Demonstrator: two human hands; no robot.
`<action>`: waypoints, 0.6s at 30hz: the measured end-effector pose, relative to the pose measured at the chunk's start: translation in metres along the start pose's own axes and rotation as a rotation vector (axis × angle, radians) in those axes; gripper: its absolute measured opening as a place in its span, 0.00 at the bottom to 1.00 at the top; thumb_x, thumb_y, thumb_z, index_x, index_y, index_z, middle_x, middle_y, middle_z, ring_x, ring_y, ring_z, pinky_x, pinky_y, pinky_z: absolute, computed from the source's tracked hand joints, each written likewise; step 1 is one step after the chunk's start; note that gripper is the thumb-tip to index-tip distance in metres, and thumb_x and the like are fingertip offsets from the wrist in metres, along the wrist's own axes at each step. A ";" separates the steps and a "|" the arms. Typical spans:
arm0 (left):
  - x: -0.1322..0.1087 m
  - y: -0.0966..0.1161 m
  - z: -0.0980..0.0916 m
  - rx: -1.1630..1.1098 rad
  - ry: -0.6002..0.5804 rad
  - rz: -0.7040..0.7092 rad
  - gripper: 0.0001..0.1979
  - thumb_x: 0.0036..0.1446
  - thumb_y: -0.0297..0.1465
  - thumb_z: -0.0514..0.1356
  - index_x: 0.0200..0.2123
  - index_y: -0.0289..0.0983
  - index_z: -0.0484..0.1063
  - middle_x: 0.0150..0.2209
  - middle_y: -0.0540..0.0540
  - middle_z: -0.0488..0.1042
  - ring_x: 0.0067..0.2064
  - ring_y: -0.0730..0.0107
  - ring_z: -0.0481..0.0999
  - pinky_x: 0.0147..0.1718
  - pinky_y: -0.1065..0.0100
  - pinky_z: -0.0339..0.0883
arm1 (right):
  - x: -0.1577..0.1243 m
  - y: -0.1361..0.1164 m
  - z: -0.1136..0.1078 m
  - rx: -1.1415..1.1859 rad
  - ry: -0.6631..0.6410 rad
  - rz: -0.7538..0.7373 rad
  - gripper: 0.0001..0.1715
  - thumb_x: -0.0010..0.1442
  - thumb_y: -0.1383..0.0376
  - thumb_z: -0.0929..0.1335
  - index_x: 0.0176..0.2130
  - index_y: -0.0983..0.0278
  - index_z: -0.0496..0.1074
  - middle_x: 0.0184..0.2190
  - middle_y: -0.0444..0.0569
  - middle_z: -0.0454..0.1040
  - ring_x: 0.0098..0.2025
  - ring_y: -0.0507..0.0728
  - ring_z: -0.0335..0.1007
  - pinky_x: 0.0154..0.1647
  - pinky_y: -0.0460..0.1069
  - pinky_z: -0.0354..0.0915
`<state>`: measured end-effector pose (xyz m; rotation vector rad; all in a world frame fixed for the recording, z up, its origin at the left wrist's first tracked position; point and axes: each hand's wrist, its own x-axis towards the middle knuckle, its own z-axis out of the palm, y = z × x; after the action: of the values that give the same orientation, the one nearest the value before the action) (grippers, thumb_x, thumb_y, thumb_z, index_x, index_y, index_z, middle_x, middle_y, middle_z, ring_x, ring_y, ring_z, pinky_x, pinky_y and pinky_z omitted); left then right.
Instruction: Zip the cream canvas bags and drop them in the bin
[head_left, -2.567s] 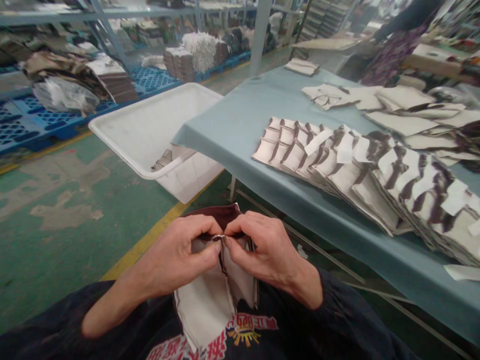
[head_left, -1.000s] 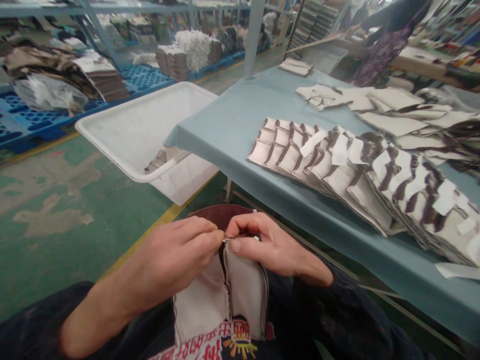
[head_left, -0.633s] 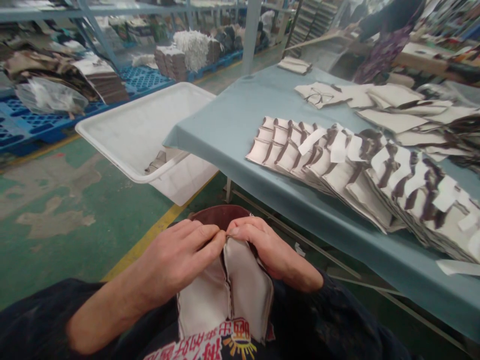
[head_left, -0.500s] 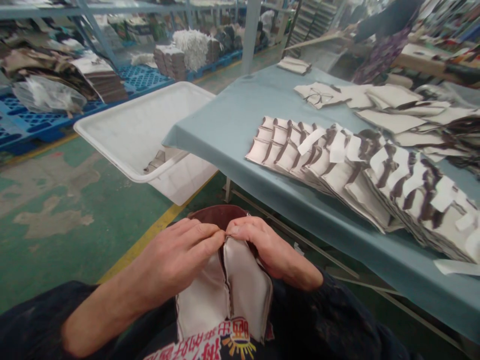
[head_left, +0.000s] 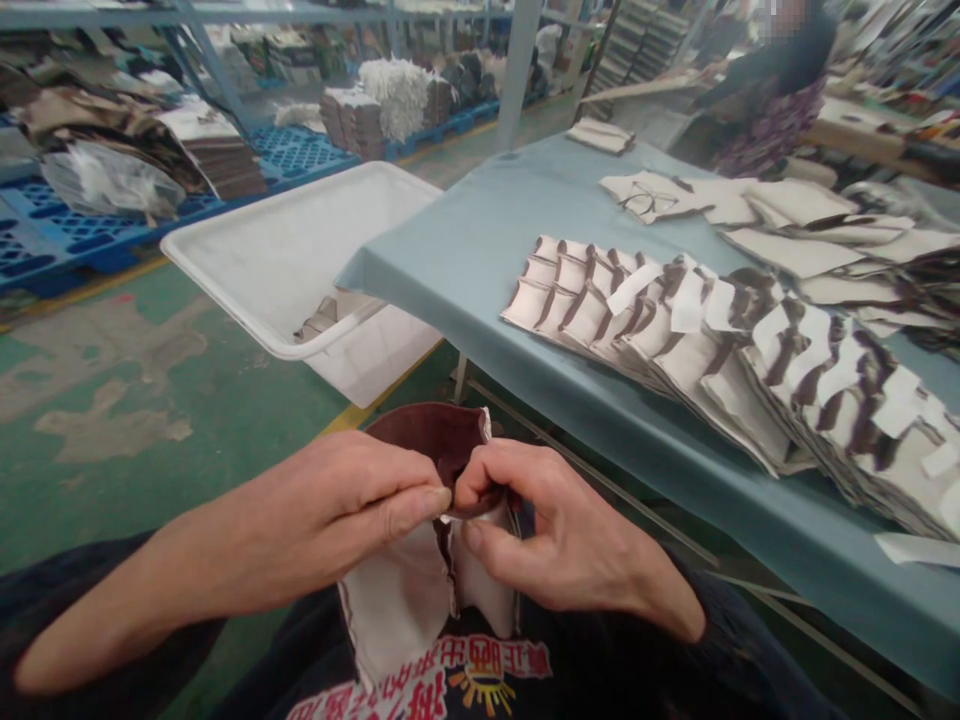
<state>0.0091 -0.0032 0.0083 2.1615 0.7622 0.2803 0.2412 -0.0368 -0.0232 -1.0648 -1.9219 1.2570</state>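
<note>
While it's pinched, the cloth points lengthwise toward the torso.

Workshop interior, green floor scuffed through to pale patches, a yellow line painted across it. Large table under a blue-green cover, on thin metal legs; white tub stood at its far left corner. Behind: blue pallets, a grey-blue upright post, long metal racking. Light was pale, the far right blurred.
</note>
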 end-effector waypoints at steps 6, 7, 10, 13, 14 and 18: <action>-0.008 -0.002 0.007 0.034 -0.001 0.089 0.18 0.79 0.34 0.52 0.37 0.40 0.75 0.31 0.53 0.77 0.32 0.72 0.76 0.33 0.73 0.64 | -0.003 0.005 0.003 -0.059 0.034 -0.113 0.05 0.53 0.71 0.68 0.32 0.61 0.70 0.29 0.41 0.73 0.31 0.52 0.66 0.36 0.47 0.62; -0.010 -0.004 0.009 0.033 0.005 0.097 0.16 0.80 0.34 0.52 0.38 0.40 0.76 0.32 0.53 0.77 0.33 0.72 0.77 0.34 0.73 0.65 | -0.004 0.005 0.003 -0.060 0.034 -0.126 0.06 0.53 0.72 0.68 0.32 0.61 0.70 0.29 0.41 0.73 0.31 0.52 0.66 0.36 0.47 0.62; -0.016 -0.009 0.013 0.046 0.017 0.128 0.15 0.80 0.34 0.52 0.40 0.41 0.75 0.34 0.53 0.78 0.33 0.71 0.77 0.34 0.71 0.64 | -0.004 0.003 0.002 -0.052 0.013 -0.162 0.06 0.53 0.72 0.68 0.33 0.61 0.70 0.29 0.41 0.73 0.31 0.51 0.66 0.36 0.47 0.62; -0.018 -0.010 0.015 0.099 0.007 0.150 0.17 0.81 0.34 0.50 0.40 0.40 0.74 0.33 0.52 0.77 0.33 0.70 0.76 0.33 0.69 0.64 | -0.004 0.001 0.000 -0.056 -0.039 -0.147 0.04 0.59 0.70 0.69 0.33 0.61 0.70 0.30 0.42 0.73 0.32 0.52 0.66 0.37 0.47 0.62; -0.019 -0.009 0.015 0.125 0.001 0.158 0.18 0.81 0.34 0.49 0.40 0.40 0.74 0.33 0.51 0.77 0.33 0.70 0.76 0.33 0.69 0.64 | -0.004 0.000 -0.001 -0.078 -0.059 -0.144 0.05 0.63 0.69 0.68 0.33 0.61 0.70 0.30 0.42 0.73 0.33 0.52 0.66 0.38 0.48 0.62; -0.018 -0.003 0.017 0.227 0.006 0.182 0.20 0.81 0.32 0.47 0.35 0.39 0.71 0.31 0.52 0.75 0.31 0.70 0.75 0.31 0.67 0.64 | -0.004 -0.002 -0.002 -0.197 -0.119 -0.214 0.20 0.77 0.65 0.59 0.31 0.60 0.65 0.29 0.44 0.69 0.32 0.54 0.62 0.39 0.51 0.59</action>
<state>0.0005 -0.0230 -0.0040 2.4514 0.6253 0.3066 0.2440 -0.0399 -0.0208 -0.8658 -2.2216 1.0502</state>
